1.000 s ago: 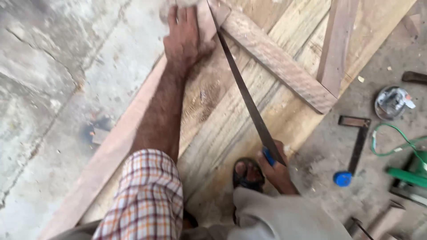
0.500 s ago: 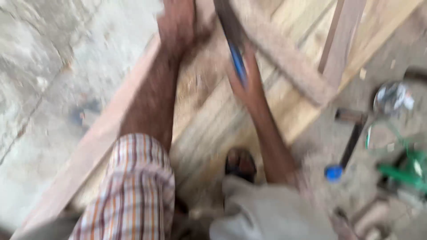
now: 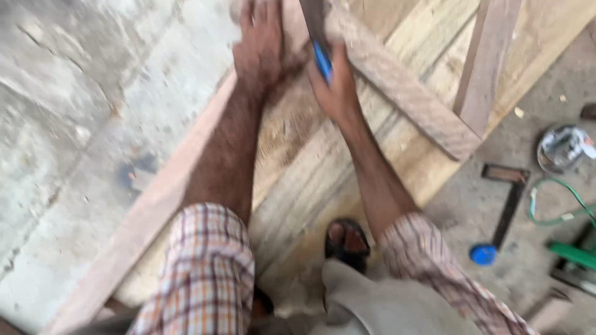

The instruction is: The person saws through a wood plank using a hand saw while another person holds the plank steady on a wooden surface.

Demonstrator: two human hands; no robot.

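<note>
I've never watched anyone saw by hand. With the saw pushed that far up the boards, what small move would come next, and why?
Probably a pull stroke back toward the body. The right hand grips the saw's blue handle far forward, arm nearly straight, with the blade running off the top edge, so little forward travel seems left. The left hand presses flat on the wooden boards, steadying them.

Rough grey concrete floor (image 3: 74, 124), cracked w/ stains, dusty ground at right, daylight.
</note>
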